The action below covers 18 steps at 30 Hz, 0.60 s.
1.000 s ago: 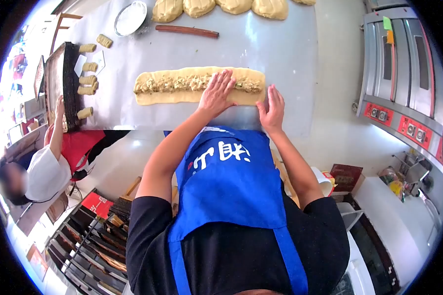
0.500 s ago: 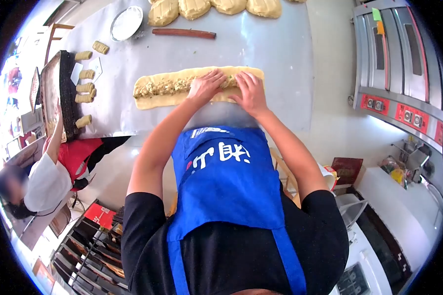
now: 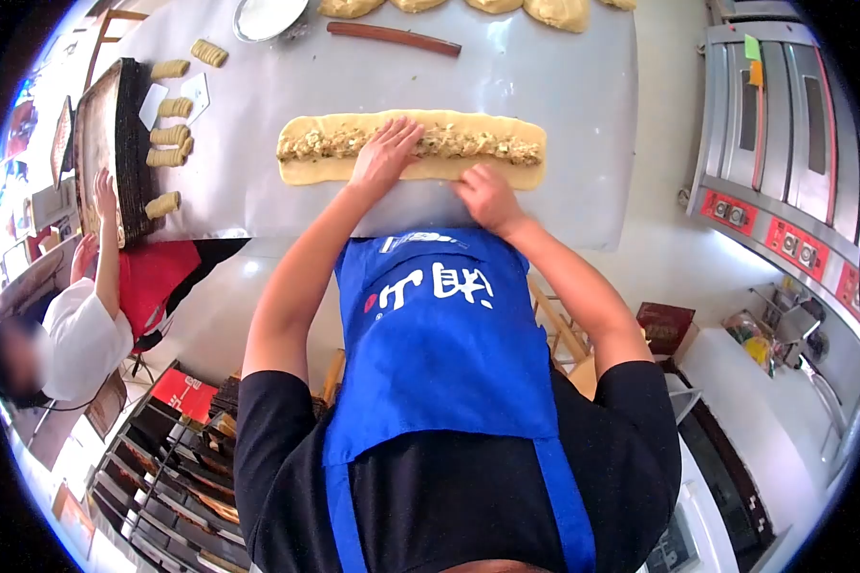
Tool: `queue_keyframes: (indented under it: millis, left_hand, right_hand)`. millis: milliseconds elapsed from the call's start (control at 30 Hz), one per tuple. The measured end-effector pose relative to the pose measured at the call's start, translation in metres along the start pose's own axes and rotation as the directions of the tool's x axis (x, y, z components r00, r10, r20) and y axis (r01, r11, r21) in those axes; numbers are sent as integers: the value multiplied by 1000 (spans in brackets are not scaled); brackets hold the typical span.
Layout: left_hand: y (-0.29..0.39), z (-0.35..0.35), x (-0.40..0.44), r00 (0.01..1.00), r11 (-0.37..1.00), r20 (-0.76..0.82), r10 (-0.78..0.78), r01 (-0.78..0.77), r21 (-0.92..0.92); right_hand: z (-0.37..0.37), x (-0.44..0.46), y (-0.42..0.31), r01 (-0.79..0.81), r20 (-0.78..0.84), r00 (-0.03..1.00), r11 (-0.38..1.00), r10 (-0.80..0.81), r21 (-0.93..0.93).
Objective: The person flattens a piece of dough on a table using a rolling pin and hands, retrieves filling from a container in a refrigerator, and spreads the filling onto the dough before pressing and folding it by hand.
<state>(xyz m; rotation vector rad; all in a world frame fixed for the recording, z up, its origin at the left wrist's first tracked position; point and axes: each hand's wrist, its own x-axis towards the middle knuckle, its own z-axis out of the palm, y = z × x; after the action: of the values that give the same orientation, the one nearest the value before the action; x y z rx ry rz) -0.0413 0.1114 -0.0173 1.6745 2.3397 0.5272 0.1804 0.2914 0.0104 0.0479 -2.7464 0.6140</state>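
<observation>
A long flat sheet of dough (image 3: pixel 315 174) lies across the table in front of me, with a strip of crumbly filling (image 3: pixel 478 144) along its length. My left hand (image 3: pixel 390 153) rests flat on the filling left of the middle, fingers stretched out. At the near edge of the dough, right of the middle, is my right hand (image 3: pixel 488 199) with its fingers curled in. Whether those fingers pinch the dough edge is hidden.
Beyond the dough lie a wooden stick (image 3: pixel 394 38), a bowl of white powder (image 3: pixel 268 13) and several dough mounds (image 3: pixel 556 11). Small ridged rolls (image 3: pixel 170 134) sit by a dark tray (image 3: pixel 115 143) at left, where a co-worker (image 3: pixel 86 325) stands. Ovens (image 3: pixel 784 143) stand at right.
My right hand has come off the filling toward me, to the near edge of the dough, and its fingers have curled. My left hand stays on the filling. The view has shifted.
</observation>
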Motion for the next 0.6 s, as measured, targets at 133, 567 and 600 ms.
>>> queue_keyframes:
  millis: [133,567,600]
  left_hand:
    - [3,1,7,997,999,-72,-24,21,-36]
    - [3,9,10,991,997,-121,58,-64,-48]
    - [10,-1,11,996,995,-87,-5,-3,-100]
  right_hand:
    - [29,4,-13,65,20,998,997,-66,51]
    - [-4,43,5,-131,-217,969,991,121,-33]
    - [-2,37,18,-148,-98,985,984,138,-97]
